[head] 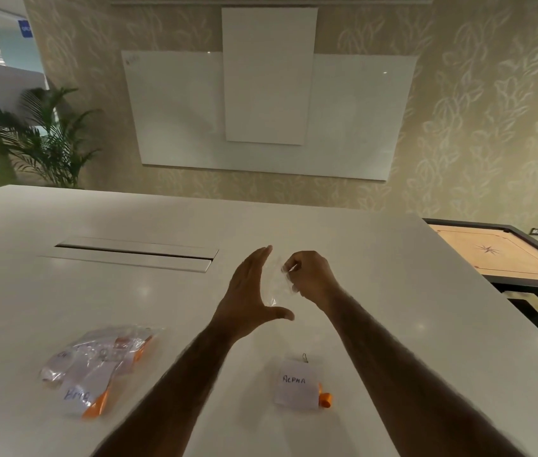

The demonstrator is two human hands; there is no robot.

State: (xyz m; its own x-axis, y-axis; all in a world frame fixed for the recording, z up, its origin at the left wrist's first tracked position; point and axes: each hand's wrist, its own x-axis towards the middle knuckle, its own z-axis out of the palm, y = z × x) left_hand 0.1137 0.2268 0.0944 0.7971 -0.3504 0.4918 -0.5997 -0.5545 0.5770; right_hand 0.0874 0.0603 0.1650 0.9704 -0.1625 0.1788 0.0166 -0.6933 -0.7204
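Items noted, from the left: one potted palm (pixel 43 136) in the far corner. One white table (pixel 195 219), bearing near its front left a heap of clear bags (pixel 96 364) with handwritten slips and orange pieces inside. Left hand (pixel 248 291), raised above the table's middle, flat and fully spread, fingers straight and together, thumb stretched wide, gripping nothing. One small clear bag (pixel 276 282), hanging upright in the air between the two hands, its lower tip close to the crook of the left thumb; whether it touched the palm could not be told. Right hand (pixel 310 278), fingers curled, pinching the bag at its upper edge. One paper slip (pixel 295 385) marked ALPHA, lying on the table nearer the person, with an orange piece (pixel 325 399) at its right corner. One game board (pixel 505 255) off to the far right. Step judged in hand: readying the empty bag for filling. Next move would call for opening its mouth with both hands, then fetching the slip and orange piece.
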